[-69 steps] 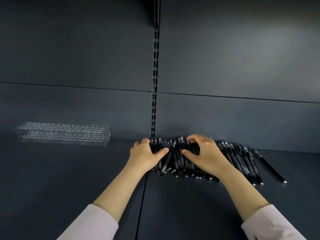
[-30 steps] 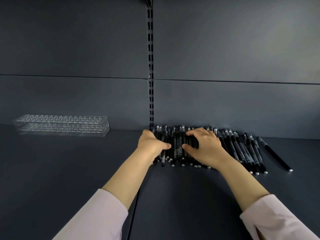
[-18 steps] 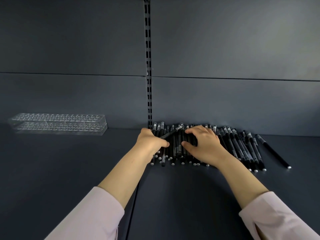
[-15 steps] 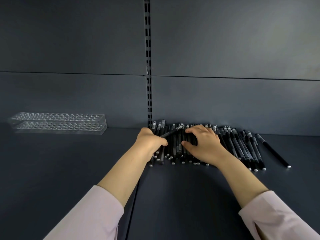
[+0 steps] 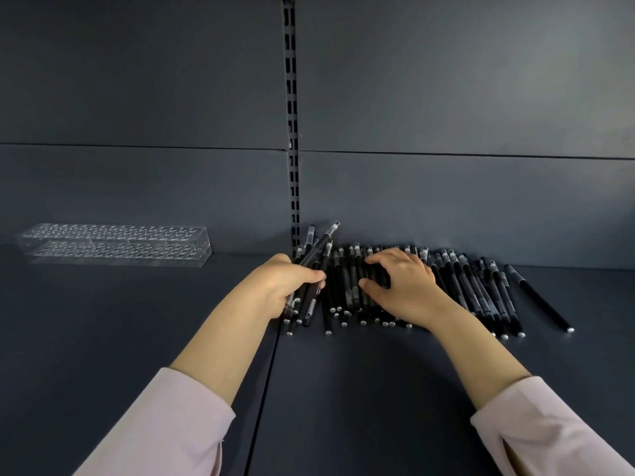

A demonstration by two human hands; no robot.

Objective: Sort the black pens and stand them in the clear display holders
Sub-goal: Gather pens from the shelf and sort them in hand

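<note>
The black pens (image 5: 457,286) lie side by side in a loose row on the dark shelf (image 5: 360,400), starting at the foot of the slotted upright (image 5: 291,132) and running to the right of it, their far ends close to the back panel (image 5: 446,80). Some overlap one another. One single pen (image 5: 537,298) lies apart at the end of the row farthest from the upright, angled away from the rest.

Just right of the upright's foot, the left hand (image 5: 285,286) has its grip closed round a handful of pens (image 5: 316,255). These tilt up out of the row, and their tips rise in front of the back panel beside the upright.

Further right of the upright, the right hand (image 5: 402,286) rests on top of the row, fingers arched, fingertips and thumb touching the pens. Whether this grip pinches any pen I cannot tell.

Well to the left of the upright, the clear display holder (image 5: 113,243) sits against the back panel, a long acrylic block with rows of round holes, none of them holding a pen.

A seam (image 5: 268,389) in the shelf runs toward the viewer from below the upright. Both forearms end in pale pink sleeves (image 5: 165,431).
</note>
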